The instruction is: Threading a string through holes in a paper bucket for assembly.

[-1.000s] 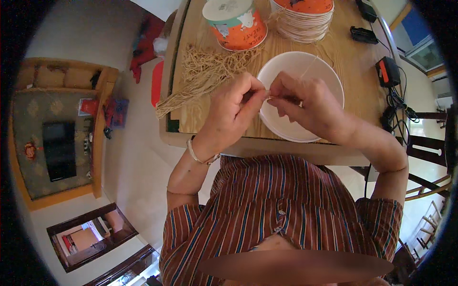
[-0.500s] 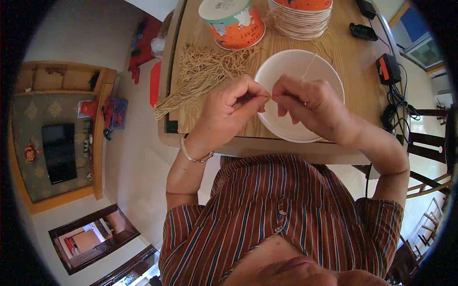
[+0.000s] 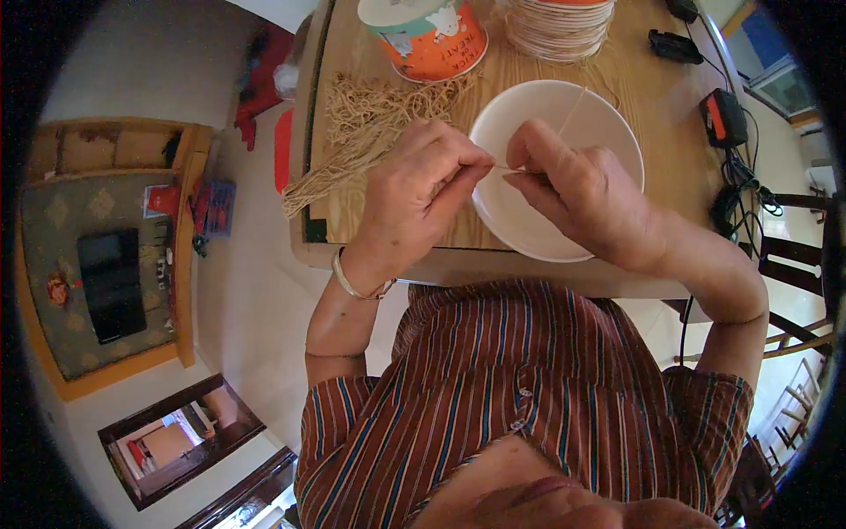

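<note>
A thin tan string stretches across the short gap between my two hands, over the near left part of a white round tub. My left hand pinches one part of it between thumb and fingertips. Inside the curled fingers of my right hand the string is partly hidden; thumb and forefinger tips stand a little apart. From there a strand rises toward the tub's far rim. Left of the tub, a loose bundle of tan strings lies on the wooden table, close beyond my left hand.
An orange and green patterned tub stands at the far side, beside another container wound with pale cord. Along the table's right side lie a black and orange box, tangled black cables and a small black holder. Dark chairs stand right of the table.
My hands have drawn slightly apart, the right one moving right, so a short length of string now shows between them. The right thumb and forefinger have spread a little.
</note>
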Available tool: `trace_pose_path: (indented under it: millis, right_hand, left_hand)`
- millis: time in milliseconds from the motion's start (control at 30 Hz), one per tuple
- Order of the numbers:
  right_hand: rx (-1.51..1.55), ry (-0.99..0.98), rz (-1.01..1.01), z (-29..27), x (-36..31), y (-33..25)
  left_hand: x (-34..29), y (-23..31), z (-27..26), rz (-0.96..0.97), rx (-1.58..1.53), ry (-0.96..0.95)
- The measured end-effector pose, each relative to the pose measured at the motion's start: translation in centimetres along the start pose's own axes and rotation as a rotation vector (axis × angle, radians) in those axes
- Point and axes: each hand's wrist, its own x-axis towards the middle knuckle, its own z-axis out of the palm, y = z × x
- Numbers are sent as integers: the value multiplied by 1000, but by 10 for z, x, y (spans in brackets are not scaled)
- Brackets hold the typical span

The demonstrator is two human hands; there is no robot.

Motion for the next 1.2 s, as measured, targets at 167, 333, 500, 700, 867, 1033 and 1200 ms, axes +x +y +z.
trace_pose_path:
  millis: [167, 333, 500, 700, 867, 1033, 1200]
  right_hand:
    - [-100, -63, -57, -4, 2, 2]
    - [181, -74, 75, 1, 6, 3]
    - [536, -283, 343, -5, 11, 5]
    - [509, -242, 236, 2, 11, 11]
    - [464, -281, 298, 1, 14, 11]
    - [392, -261, 257, 4, 14, 15]
    - [398, -260, 236, 8, 17, 14]
  left_hand:
    - [5, -4, -1, 126, 68, -7]
    - [3, -9, -1, 131, 115, -18]
    - [-4, -14, -4, 75, 92, 48]
    - [-22, -21, -1, -162, -125, 132]
    - [-44, -27, 15, -390, -403, 107]
    - [-50, -21, 16, -508, -510, 47]
    - [-51, -20, 17, -494, -588, 41]
